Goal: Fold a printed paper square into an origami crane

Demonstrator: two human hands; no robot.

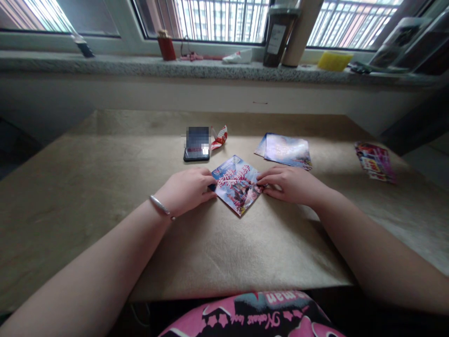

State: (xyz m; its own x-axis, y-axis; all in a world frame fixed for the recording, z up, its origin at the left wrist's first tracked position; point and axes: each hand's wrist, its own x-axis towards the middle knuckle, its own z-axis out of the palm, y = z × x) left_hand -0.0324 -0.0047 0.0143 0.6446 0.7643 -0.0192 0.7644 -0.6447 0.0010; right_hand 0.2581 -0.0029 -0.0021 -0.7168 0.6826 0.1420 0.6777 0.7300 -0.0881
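A colourful printed paper square point(235, 184) lies on the tan table point(105, 196), turned like a diamond. My left hand point(187, 189) presses its left corner with curled fingers; a silver bracelet sits on that wrist. At the paper's right corner, my right hand point(291, 183) pinches the edge with its fingertips. Both hands rest on the tabletop.
A black phone point(196, 145) lies just beyond the paper, with a small folded paper piece point(219, 136) beside it. More printed sheets point(286, 150) lie to the right, another point(374, 161) far right. The windowsill point(210, 68) holds a red cup point(166, 47), a dark jar point(278, 35) and a yellow box point(334, 61).
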